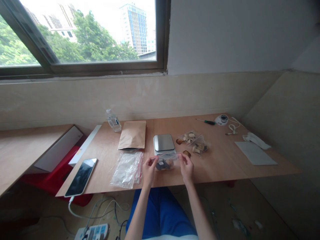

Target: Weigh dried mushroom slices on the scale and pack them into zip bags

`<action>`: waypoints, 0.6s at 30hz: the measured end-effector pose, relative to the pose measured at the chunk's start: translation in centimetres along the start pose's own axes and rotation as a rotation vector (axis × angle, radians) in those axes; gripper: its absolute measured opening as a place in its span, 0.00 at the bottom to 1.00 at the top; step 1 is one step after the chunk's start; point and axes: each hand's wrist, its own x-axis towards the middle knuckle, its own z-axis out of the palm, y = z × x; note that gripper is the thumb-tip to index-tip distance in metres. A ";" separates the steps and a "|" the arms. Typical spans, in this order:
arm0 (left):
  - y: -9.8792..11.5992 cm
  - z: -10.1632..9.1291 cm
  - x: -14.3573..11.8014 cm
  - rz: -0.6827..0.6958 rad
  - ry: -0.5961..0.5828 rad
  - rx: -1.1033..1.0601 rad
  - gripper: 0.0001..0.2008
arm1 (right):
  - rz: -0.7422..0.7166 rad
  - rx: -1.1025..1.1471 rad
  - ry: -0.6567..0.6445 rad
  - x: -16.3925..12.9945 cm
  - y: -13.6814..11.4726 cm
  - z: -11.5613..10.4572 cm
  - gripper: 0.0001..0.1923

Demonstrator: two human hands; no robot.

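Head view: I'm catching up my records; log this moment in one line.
bag: pieces inside | left hand: pinching left top edge | right hand: pinching right top edge | scale: beyond bag

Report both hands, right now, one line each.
Left hand: closed, pinching the clear bag near its upper left corner.
Right hand: closed, pinching the same bag near its upper right corner.

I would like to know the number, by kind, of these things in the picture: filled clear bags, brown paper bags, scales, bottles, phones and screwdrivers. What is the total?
Filled clear bags: 3 (one held between left hand and right hand)
Brown paper bag: 1
Scale: 1
Bottle: 1
Phone: 1
Screwdriver: 1
Total: 8
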 end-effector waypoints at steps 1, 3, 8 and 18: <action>0.1 0.0 0.0 0.001 -0.001 0.003 0.13 | -0.004 0.007 0.010 -0.1 0.0 0.1 0.18; 0.2 -0.1 0.1 0.002 -0.002 0.005 0.13 | -0.004 0.019 0.018 -0.2 0.1 0.1 0.18; 0.3 -0.1 0.0 -0.024 -0.036 -0.023 0.15 | 0.029 0.057 -0.093 -0.3 0.1 -0.1 0.16; 0.4 -0.3 0.1 -0.024 -0.047 0.007 0.14 | 0.054 0.135 -0.156 -0.1 0.4 -0.6 0.14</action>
